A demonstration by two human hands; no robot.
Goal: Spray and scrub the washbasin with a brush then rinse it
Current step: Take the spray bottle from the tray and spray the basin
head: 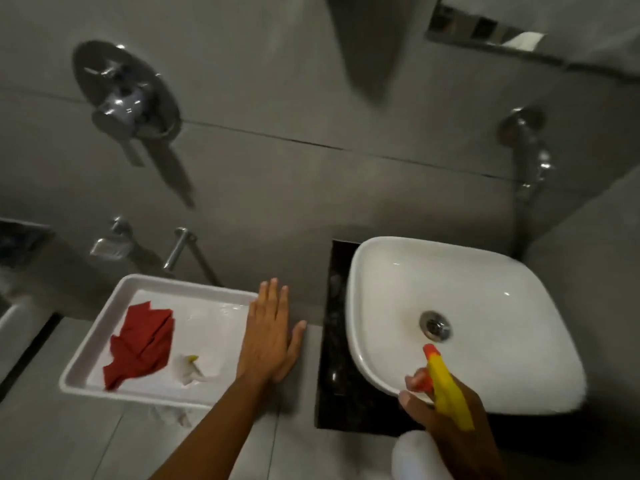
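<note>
Step in hand: spraying, the first stage; judged from the nozzle aimed into the bowl and no brush in either hand.
Right hand (446, 420): grip closed around the neck of the spray bottle (446, 389), forefinger on the orange trigger; how far the trigger is pulled cannot be told.
Spray bottle: yellow head with orange nozzle tip, white body below the grip at the bottom edge of view; the nozzle points ahead of the grip toward the drain (435, 325).
Washbasin (485, 289): white, rounded-square vessel type, directly ahead of the right grip, near rim just under the nozzle; seated on a dark stone surface (332, 341). The bowl looks dry and without foam, though blur limits this reading.
Left hand (268, 341): grip fully open, palm down, fingers spread, holding nothing; it lies over the near right edge of the white tray (104, 323).
Tray contents: red cloth (142, 344) and a small white item with a yellow tip (189, 368), both to the left of the open grip; whether that item is the brush cannot be told.
Next move calls for: sweeping the nozzle across walls and rim for full coverage, then freeing one grip for a brush.
Brands, labels, writing: none legible; the bottle face is turned away and blurred.
</note>
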